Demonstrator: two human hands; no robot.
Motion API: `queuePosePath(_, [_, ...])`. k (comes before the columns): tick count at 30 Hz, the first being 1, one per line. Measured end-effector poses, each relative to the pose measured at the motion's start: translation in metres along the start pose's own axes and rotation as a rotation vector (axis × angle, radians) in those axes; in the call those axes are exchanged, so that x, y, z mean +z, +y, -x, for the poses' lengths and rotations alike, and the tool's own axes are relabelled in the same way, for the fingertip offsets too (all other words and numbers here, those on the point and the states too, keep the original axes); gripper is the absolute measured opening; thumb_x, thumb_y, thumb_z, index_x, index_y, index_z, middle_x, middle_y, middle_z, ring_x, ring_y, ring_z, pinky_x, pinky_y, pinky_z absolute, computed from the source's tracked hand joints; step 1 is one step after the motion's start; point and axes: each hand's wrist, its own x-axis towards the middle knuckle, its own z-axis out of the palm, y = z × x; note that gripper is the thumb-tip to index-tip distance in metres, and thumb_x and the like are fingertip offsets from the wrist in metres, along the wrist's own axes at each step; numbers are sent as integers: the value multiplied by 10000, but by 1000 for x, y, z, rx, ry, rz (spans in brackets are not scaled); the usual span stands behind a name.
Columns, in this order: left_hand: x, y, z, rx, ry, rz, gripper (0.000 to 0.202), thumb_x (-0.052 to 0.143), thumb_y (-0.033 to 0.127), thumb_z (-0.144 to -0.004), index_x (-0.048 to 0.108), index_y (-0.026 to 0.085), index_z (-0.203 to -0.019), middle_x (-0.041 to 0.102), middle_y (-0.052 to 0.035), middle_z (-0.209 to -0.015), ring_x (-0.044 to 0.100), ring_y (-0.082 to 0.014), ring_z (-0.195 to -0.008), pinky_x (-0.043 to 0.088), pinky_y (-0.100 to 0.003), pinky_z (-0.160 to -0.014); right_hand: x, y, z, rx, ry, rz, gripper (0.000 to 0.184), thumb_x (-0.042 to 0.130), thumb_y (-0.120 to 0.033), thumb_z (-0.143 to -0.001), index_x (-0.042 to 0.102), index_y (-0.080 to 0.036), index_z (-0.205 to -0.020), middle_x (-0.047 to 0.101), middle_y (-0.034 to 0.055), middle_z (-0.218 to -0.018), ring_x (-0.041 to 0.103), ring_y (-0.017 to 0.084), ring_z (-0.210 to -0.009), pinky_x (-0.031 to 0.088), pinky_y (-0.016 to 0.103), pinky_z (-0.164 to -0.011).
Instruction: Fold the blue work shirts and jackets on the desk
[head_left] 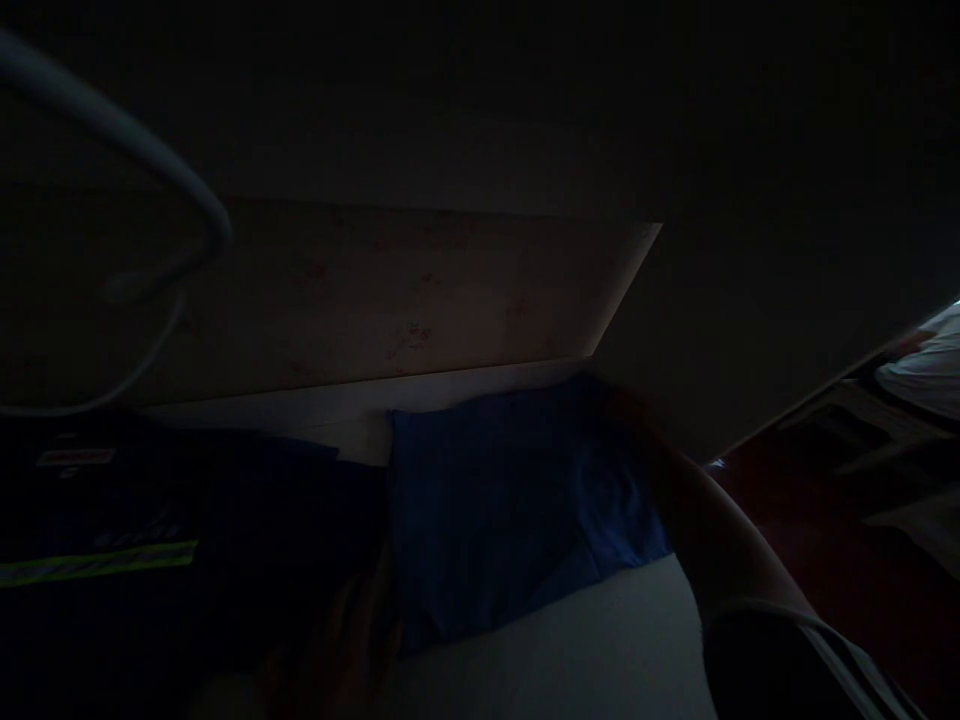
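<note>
A folded blue cloth garment [502, 510] lies on a pale shelf surface [570, 650]. My right hand [634, 425] is at the far right corner of this garment, deep in shadow. Its fingers are too dark to make out. My left hand [349, 635] is low in the view at the garment's near left edge, fingers stretched out and apart, apparently holding nothing. Left of the blue garment lies a dark navy garment [247, 510] with a yellow-green reflective strip [105, 562] and a small label [75, 457].
A pale curved hanger or tube [127, 140] hangs at upper left. Behind the clothes is a flower-patterned back panel [420, 300]. A dark side panel [697, 330] rises on the right. Beyond it are a red floor [795, 530] and pale fabric [926, 360]. Light is very dim.
</note>
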Motion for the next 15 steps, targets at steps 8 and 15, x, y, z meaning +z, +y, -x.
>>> queuePosePath(8, [0,52,-30,408,228,6,456,358,275,-947,573,275,-1349,509,-50,-1474,509,-220,-1310,442,-416,-1076,28,-38,54,-247,353,234,492,342,-290,-995,396,-192,-1474,344,162,-1541,323,329,-1385,187,547,-1148])
queuePosePath(15, [36,67,-19,545,65,-41,586,339,510,-965,410,230,-1474,346,-86,-1565,326,-342,-1435,361,-584,-1138,82,-2,98,-165,9,190,546,236,-446,-993,411,-279,-1483,339,101,-1566,315,313,-1420,272,591,-1105])
